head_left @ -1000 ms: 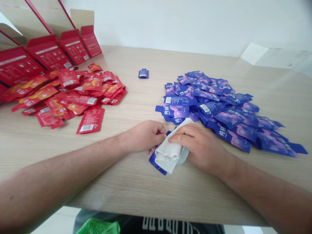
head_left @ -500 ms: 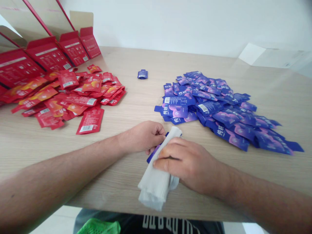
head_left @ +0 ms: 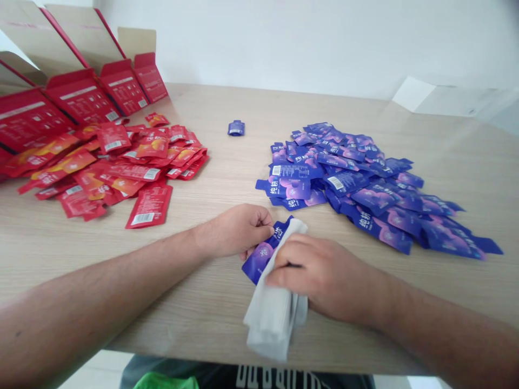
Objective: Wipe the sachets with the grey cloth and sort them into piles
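Note:
My left hand [head_left: 239,231] is closed on the left edge of a blue and purple pouch [head_left: 259,259], which lies tilted near the front of the table. Folded white cloth [head_left: 275,308] is gripped in my right hand [head_left: 320,273] and covers the right side of that pouch. The cloth hangs toward the table's front edge. Beyond my hands, to the right, spreads a heap of similar blue pouches [head_left: 344,178]. A single small blue pouch [head_left: 236,128] stands apart, farther back.
Red and orange pouches [head_left: 141,173] are piled at the left, in front of several open red boxes [head_left: 81,97]. A white box [head_left: 430,97] lies at the back right by the wall. Something green [head_left: 166,381] shows below the table [head_left: 194,335].
My right hand has drawn the white cloth to the right and slightly down, so more of the pouch's front shows. My left hand stays at the pouch's edge.

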A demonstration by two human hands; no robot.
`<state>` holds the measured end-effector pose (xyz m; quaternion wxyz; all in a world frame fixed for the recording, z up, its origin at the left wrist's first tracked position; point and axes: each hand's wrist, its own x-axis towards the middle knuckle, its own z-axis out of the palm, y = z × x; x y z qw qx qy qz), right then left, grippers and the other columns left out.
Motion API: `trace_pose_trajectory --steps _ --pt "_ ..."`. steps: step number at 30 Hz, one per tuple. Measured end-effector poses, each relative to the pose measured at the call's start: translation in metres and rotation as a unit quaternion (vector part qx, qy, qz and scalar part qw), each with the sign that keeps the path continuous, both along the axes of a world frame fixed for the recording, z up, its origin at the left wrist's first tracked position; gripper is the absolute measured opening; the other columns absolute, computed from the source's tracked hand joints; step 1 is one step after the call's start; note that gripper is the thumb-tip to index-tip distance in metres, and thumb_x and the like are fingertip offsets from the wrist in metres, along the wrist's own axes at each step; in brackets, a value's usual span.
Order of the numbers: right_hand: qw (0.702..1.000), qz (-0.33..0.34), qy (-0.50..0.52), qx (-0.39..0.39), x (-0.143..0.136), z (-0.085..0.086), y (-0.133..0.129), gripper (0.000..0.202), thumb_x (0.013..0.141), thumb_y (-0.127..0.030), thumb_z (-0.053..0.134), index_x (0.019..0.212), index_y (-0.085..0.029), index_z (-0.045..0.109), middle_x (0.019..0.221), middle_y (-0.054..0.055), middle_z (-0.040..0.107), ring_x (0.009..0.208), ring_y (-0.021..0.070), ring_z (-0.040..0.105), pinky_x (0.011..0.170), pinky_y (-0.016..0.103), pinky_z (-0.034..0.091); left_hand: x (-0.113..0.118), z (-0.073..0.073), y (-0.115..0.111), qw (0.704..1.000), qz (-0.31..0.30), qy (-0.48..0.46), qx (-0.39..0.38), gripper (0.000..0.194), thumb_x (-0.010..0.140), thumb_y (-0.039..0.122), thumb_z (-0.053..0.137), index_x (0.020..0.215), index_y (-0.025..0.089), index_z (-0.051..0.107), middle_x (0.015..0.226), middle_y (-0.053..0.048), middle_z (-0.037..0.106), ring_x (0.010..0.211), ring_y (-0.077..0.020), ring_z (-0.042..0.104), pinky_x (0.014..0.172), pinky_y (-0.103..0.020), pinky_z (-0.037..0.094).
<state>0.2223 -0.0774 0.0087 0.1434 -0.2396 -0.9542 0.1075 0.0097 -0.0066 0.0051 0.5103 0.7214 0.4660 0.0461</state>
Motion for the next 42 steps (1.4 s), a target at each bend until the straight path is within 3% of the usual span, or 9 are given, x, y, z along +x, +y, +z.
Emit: trace_pose_trajectory --steps 4,9,14,19,25,30,35,40,42 --pt "0.993 -0.113 0.026 0.022 0.008 -0.003 0.011 0.016 0.095 -0.021 0.06 0.108 -0.018 0.071 0.103 0.009 0.065 0.095 0.0237 0.057 0.083 0.039 0.048 0.0 0.0 0.0 1.0 -0.003 -0.007 -0.015 0.017 0.089 0.037 0.053 0.088 0.021 0.057 0.058 0.006 0.057 0.048 -0.0123 0.061 0.042 -0.021 0.048" --pt "0.999 0.031 -0.009 -0.006 -0.001 0.0 0.0 0.016 0.1 -0.021 0.056 0.106 -0.022 0.071 0.098 0.006 0.067 0.096 0.0215 0.057 0.084 0.036 0.049 -0.001 0.001 0.001 1.0 -0.012 -0.007 0.017 0.016 0.088 0.037 0.055 0.088 0.021 0.059 0.059 0.007 0.056 0.046 -0.0112 0.058 0.039 -0.02 0.044" --pt "0.995 -0.095 0.038 0.003 0.004 -0.003 0.007 0.016 0.096 -0.019 0.058 0.106 -0.017 0.071 0.101 0.01 0.064 0.096 0.0237 0.056 0.084 0.039 0.049 0.0 0.002 0.001 1.0 0.006 -0.014 -0.016 0.014 0.088 0.035 0.054 0.088 0.021 0.057 0.06 0.007 0.055 0.047 -0.0111 0.059 0.041 -0.02 0.047" --pt "1.0 -0.002 0.024 0.006 -0.003 -0.004 0.0 0.018 0.101 -0.022 0.053 0.107 -0.02 0.071 0.101 0.007 0.066 0.097 0.022 0.057 0.085 0.037 0.049 0.0 0.002 0.001 1.0 -0.009 -0.008 0.022 0.016 0.089 0.036 0.054 0.087 0.021 0.059 0.059 0.007 0.056 0.047 -0.0106 0.057 0.04 -0.019 0.044" --pt "0.989 -0.114 0.091 0.002 -0.005 -0.009 0.004 0.022 0.098 -0.02 0.059 0.118 -0.018 0.069 0.107 0.009 0.065 0.1 0.0238 0.057 0.09 0.04 0.05 0.0 0.0 0.001 1.0 0.0 -0.029 -0.005 0.017 0.09 0.036 0.053 0.086 0.02 0.059 0.06 0.005 0.06 0.048 -0.0112 0.06 0.041 -0.019 0.044" --pt "0.998 -0.029 0.052 0.031 -0.013 -0.006 -0.002 0.024 0.103 -0.024 0.052 0.118 -0.019 0.069 0.105 0.008 0.066 0.101 0.0234 0.056 0.09 0.039 0.049 0.001 0.0 0.0 0.999 -0.012 -0.031 -0.023 0.017 0.091 0.036 0.053 0.088 0.02 0.059 0.058 0.005 0.061 0.049 -0.0119 0.061 0.042 -0.02 0.047" --pt "0.991 -0.1 0.08 0.039 -0.013 -0.007 -0.001 0.023 0.1 -0.02 0.056 0.118 -0.018 0.07 0.105 0.009 0.065 0.101 0.0247 0.054 0.09 0.041 0.049 0.001 0.0 0.001 0.999 -0.008 -0.015 0.05 0.016 0.089 0.032 0.053 0.084 0.019 0.061 0.061 0.004 0.061 0.048 -0.0094 0.059 0.042 -0.017 0.042" --pt "0.998 -0.012 0.054 0.038 -0.015 -0.007 -0.003 0.024 0.103 -0.025 0.051 0.117 -0.021 0.07 0.105 0.007 0.066 0.1 0.0228 0.056 0.089 0.039 0.049 0.001 -0.001 0.0 0.999 -0.014 -0.033 -0.01 0.018 0.092 0.035 0.052 0.085 0.019 0.06 0.059 0.005 0.061 0.048 -0.0114 0.062 0.041 -0.018 0.046" --pt "0.997 -0.042 0.062 0.031 -0.011 -0.007 0.001 0.024 0.103 -0.025 0.052 0.119 -0.02 0.07 0.107 0.008 0.066 0.102 0.0233 0.056 0.09 0.039 0.049 0.001 -0.001 0.0 0.999 -0.007 -0.035 -0.004 0.017 0.091 0.033 0.053 0.085 0.019 0.059 0.058 0.005 0.061 0.047 -0.0113 0.062 0.04 -0.018 0.045"
